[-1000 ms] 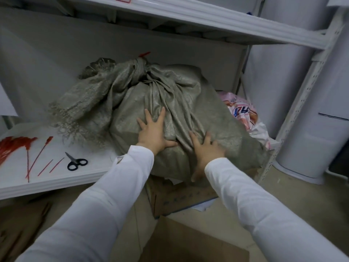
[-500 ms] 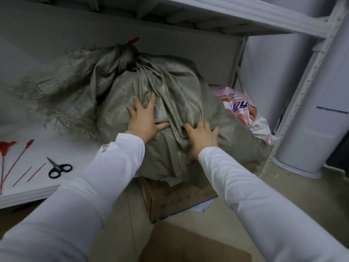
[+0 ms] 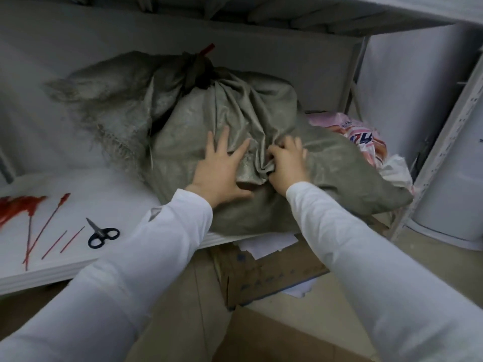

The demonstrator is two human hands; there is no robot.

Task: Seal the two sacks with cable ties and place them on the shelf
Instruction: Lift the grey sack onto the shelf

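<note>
A grey-green woven sack (image 3: 261,111) lies on the white shelf (image 3: 78,194), its neck bunched and closed with a red cable tie (image 3: 206,50). The frayed open end of the sack fans out to the left (image 3: 112,100). My left hand (image 3: 219,171) presses flat on the sack's front with fingers spread. Just to its right, my right hand (image 3: 286,163) has its fingers curled into a fold of the sack's cloth. A second sack is not clearly visible.
Loose red cable ties (image 3: 34,220) and black scissors (image 3: 100,233) lie on the shelf at the left. A pink printed bag (image 3: 363,137) sits right of the sack. Cardboard boxes (image 3: 261,273) stand on the floor below. A shelf post (image 3: 444,142) rises at the right.
The sack has slid further back onto the shelf. My right hand went from lying flat on the sack to gripping a fold of its cloth. My left hand stays pressed flat.
</note>
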